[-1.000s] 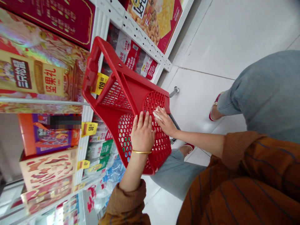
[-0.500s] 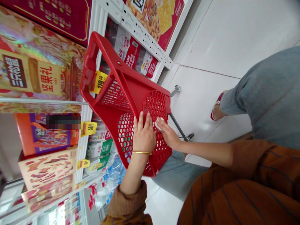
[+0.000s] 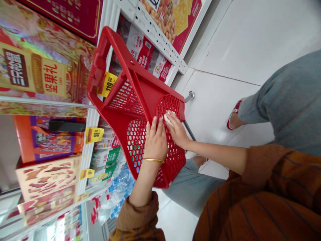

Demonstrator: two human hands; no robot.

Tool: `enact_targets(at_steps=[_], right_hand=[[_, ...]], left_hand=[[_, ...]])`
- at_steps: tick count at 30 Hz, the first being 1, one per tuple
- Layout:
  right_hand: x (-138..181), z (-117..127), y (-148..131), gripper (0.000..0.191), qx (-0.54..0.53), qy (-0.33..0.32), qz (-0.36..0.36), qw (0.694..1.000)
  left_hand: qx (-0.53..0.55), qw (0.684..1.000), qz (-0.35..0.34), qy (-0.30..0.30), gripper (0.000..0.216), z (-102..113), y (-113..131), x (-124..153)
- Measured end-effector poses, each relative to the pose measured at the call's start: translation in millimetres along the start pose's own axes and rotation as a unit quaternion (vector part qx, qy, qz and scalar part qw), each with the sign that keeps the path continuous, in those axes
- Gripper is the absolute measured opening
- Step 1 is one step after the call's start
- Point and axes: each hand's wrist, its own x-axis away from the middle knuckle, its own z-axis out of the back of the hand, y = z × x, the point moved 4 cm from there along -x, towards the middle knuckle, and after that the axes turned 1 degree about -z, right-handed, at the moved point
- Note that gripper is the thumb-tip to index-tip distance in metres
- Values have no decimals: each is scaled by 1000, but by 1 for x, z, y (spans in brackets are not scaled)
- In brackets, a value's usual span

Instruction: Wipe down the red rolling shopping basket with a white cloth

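Note:
A red plastic shopping basket (image 3: 140, 100) is tipped on its side in front of the store shelves, its perforated wall facing me. My left hand (image 3: 155, 142), with a gold bangle at the wrist, lies flat on that wall with its fingers stretched out. My right hand (image 3: 177, 129) presses a small white cloth or tissue (image 3: 167, 118) against the mesh with its fingers. The basket's handle (image 3: 99, 63) points up to the left.
Shelves (image 3: 150, 30) of red gift boxes, snack packs and bottles with yellow price tags (image 3: 108, 84) fill the left side. A metal wheel leg (image 3: 188, 97) sticks out behind the basket. White floor tiles (image 3: 240, 36) lie to the right, with my jeans and red-trimmed shoes (image 3: 232, 117).
The basket has shifted slightly up and right in view. My right hand with the white cloth has slid a little up the mesh wall; my left hand stays flat on it.

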Motion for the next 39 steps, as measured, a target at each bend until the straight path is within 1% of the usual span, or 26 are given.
enact_targets(at_steps=[2,4,10,18,21,24,27,29,30,32,34,35,37,39], right_hand=[[-6,-7,1,43,1,-12,8,1000],[-3,-10,2,44,-2,-20,13,1000],[14,-6,2,47,-9,-40,29,999],[30,-5,-3,53,-10,-69,48,996],[41,-2,-5,56,-16,-83,48,995],[57,4,-7,59,-23,-115,59,991],[66,13,-12,54,-34,-145,77,986],[59,19,-15,47,-37,-136,75,987],[50,20,-16,45,-35,-119,67,990],[27,20,-18,41,-22,-67,45,997],[2,15,-18,41,-11,-19,25,999],[-9,10,-17,41,-7,-9,18,1000],[-23,-1,-16,41,-4,-13,21,1000],[-26,-10,-16,42,-5,-20,31,999]], left_hand=[[6,1000,4,3,52,-1,0,0],[10,1000,10,5,52,-2,0,0],[7,1000,21,10,52,-1,1,-1],[3,1000,20,9,50,-2,1,-1],[1,1000,22,15,49,-2,0,-1],[-9,1000,21,21,48,-1,0,0],[-10,999,23,33,49,2,0,2],[-9,999,32,41,51,5,0,5],[-9,998,38,44,52,6,-1,7],[-10,998,45,46,54,7,-2,9],[-8,998,43,46,54,7,-2,11],[-5,998,40,46,54,7,-2,11],[6,998,30,49,53,4,-2,10],[23,998,22,56,52,2,-3,10]])
